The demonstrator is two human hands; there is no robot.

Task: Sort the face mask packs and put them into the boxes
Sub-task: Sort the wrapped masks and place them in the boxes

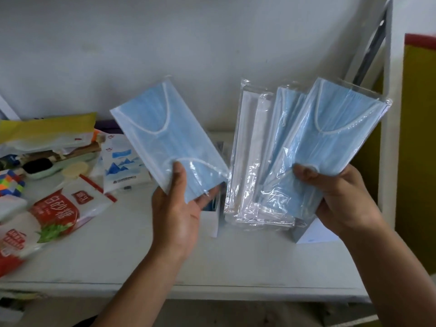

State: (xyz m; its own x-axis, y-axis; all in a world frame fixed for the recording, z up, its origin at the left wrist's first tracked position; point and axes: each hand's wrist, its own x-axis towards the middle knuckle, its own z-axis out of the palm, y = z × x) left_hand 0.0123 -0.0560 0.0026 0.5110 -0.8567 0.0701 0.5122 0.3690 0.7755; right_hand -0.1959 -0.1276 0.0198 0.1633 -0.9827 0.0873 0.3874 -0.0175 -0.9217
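My left hand (175, 208) grips one blue mask pack (165, 135) by its lower corner and holds it up, tilted left, above the shelf. My right hand (335, 197) holds a fan of several packs, pinched at the bottom. The front pack is blue (335, 133), another blue one (283, 128) lies behind it, and white packs (250, 147) are at the fan's left. A white box (212, 220) stands on the shelf under the left pack, with blue showing inside. Part of a second box (306, 234) shows under my right hand.
The white shelf (165, 260) ends in a front edge below my forearms. At the left lie a red-and-white bag (56, 208), a mountain-print tissue pack (122, 166), a colourful cube (10, 182) and other clutter. A white upright (387, 138) stands at the right.
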